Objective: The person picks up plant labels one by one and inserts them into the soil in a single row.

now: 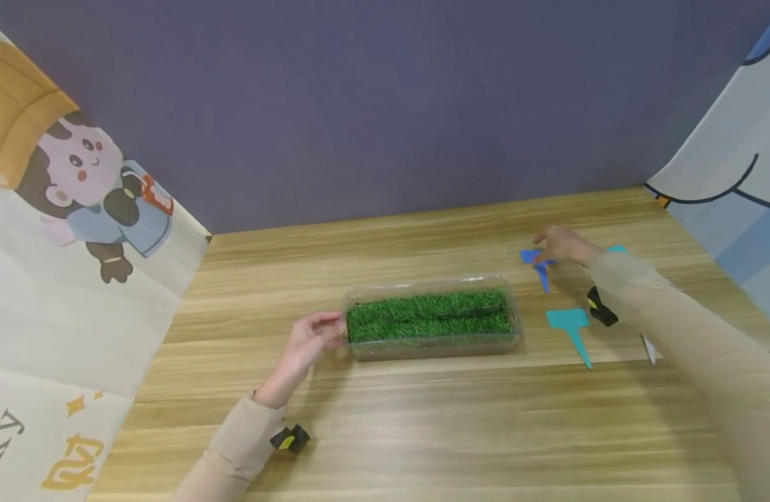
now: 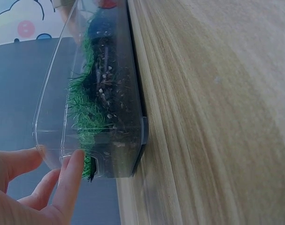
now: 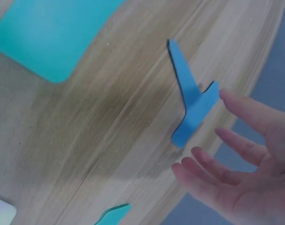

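A wood table [image 1: 423, 432] fills the bottom middle of the frame. At center sits a see-through plastic box [image 1: 435, 350] with green grass [image 1: 423, 307]. The left hand [image 1: 306, 339] touches its left end; I can't tell if it squeezes. The right hand [image 1: 565, 245], right of center, has loose, spread fingers with nothing in them. Below it lies a teal T-shaped plant label [image 1: 568, 318]. The blue T-shaped plant label [image 1: 542, 277] lies just down and left of the right hand, well away from the left; its long stem points toward the frame's bottom. Only the left wrist view shows dark, dirt-like stuff [image 2: 107, 70] with white bits [image 2: 103, 91].
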### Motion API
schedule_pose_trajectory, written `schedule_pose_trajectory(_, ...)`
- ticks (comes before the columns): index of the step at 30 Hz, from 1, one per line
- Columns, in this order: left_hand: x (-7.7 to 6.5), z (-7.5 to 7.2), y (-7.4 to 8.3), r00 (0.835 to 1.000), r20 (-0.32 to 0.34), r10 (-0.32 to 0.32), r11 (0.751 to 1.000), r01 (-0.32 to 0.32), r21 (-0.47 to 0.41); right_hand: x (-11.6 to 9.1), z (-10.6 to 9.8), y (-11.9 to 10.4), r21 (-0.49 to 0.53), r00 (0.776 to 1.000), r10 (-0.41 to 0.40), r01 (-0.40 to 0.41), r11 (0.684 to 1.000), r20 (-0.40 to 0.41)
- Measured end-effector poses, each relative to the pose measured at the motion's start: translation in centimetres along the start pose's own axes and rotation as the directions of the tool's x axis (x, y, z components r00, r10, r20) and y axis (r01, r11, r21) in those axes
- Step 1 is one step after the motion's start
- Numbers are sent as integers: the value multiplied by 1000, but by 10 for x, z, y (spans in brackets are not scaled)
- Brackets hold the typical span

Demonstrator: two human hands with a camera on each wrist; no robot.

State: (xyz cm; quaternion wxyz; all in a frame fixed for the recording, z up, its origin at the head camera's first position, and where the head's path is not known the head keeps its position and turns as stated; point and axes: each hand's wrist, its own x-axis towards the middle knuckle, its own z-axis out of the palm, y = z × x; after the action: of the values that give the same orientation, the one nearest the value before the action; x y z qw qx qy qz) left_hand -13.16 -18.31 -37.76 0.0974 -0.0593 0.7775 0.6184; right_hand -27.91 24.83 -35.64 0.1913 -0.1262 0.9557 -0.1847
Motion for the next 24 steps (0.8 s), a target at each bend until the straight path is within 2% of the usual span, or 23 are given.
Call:
schedule_pose_trajectory(6,1,1,-1,1000,-13,-7,1000,7,0,6,2,5,3,999,44,-44,999,19)
schedule_pose_trajectory(16,0,1,-2,1000,-7,-10,1000,10,-2,12,9,9,-16,1000,22,-22,1000,-4)
schedule_pose_trajectory(24,-1,0,1,1000,-11,-25,1000,25,-2,13,8,14,31,1000,8,-8,999,-2)
